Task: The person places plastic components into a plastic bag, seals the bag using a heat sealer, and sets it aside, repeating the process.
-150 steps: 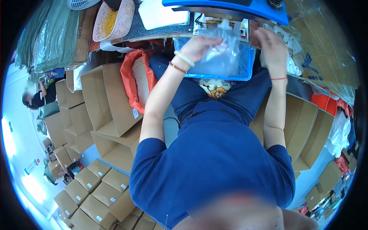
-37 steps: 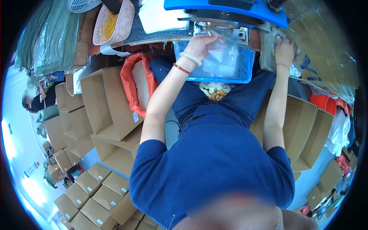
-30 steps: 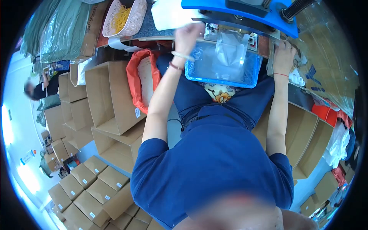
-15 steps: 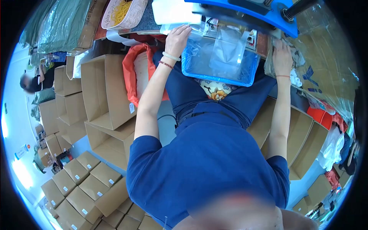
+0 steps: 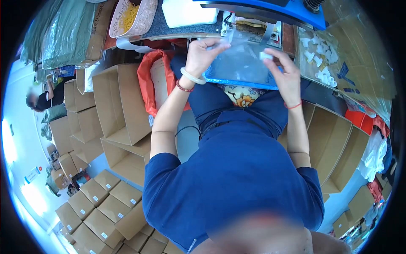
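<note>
My left hand [image 5: 203, 56] is closed, thumb and fingers pinching the edge of a clear plastic bag [image 5: 239, 50], which looks partly blurred. Between the thumb and fingertips of my right hand [image 5: 286, 73] is a small white plastic piece [image 5: 265, 56], a little right of the bag. Below both hands, over my lap, lies a tray lined with blue plastic [image 5: 237, 81] that has clear bags in it. On the right, more white plastic pieces [image 5: 325, 75] are scattered on the bench top.
A blue machine frame [image 5: 270, 10] stands over the bench ahead. To the left are a white basket [image 5: 146, 19] of yellow rubber bands and a white stack [image 5: 188, 15]. Open cardboard boxes [image 5: 129, 103] flank me, with a red-orange bag [image 5: 146, 84] beside my leg. Another person [image 5: 42, 97] is at far left.
My left hand has drawn a clear bag toward me from the bench edge. My right hand has come inward from the scattered pieces at right, now holding one white piece.
</note>
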Action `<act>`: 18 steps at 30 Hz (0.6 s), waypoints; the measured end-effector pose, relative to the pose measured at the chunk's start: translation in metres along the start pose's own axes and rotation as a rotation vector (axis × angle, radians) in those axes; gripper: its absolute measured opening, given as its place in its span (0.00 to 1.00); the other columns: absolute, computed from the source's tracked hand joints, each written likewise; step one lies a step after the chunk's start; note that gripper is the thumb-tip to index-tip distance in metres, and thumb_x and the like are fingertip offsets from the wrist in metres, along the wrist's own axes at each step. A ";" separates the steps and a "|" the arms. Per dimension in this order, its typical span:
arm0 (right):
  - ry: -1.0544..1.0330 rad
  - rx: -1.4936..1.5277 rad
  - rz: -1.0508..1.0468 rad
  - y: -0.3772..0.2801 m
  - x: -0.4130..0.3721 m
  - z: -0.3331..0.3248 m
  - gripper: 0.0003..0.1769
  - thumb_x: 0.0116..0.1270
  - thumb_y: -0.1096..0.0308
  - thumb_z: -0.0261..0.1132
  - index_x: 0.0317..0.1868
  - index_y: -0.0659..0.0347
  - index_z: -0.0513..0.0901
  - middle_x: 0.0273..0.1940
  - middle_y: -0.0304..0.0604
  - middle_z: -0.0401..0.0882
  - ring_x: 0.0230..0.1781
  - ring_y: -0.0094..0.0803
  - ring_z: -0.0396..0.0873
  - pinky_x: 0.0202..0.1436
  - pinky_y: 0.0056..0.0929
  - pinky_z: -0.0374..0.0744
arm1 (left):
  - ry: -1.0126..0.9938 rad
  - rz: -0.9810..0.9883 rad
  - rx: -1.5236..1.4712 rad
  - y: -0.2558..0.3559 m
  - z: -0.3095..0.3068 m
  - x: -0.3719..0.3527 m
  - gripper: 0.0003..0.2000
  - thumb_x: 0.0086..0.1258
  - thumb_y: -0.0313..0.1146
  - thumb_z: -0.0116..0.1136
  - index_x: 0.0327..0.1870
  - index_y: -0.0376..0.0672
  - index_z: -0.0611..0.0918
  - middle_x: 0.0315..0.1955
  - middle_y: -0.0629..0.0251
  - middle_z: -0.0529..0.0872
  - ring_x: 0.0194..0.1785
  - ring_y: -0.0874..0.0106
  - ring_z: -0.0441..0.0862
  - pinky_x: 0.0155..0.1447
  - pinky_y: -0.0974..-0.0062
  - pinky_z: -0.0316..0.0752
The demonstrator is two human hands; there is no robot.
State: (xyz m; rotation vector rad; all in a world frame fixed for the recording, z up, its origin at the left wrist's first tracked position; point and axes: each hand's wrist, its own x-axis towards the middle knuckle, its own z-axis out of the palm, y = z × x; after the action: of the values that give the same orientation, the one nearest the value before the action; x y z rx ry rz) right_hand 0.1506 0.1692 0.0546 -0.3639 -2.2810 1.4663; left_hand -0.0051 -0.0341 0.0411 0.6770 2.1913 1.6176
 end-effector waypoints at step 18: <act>-0.359 -0.194 -0.012 0.003 0.062 -0.015 0.14 0.70 0.61 0.63 0.50 0.61 0.83 0.48 0.49 0.85 0.46 0.46 0.83 0.50 0.37 0.79 | -0.609 -0.507 -0.722 -0.025 0.037 0.017 0.12 0.71 0.28 0.61 0.50 0.31 0.84 0.41 0.54 0.89 0.44 0.66 0.88 0.49 0.73 0.84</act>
State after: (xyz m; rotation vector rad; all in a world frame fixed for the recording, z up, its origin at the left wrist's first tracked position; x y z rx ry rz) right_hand 0.1026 0.2093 0.0698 -0.1487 -2.7141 1.3997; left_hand -0.0040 -0.0016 0.0062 0.2936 1.1091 1.5020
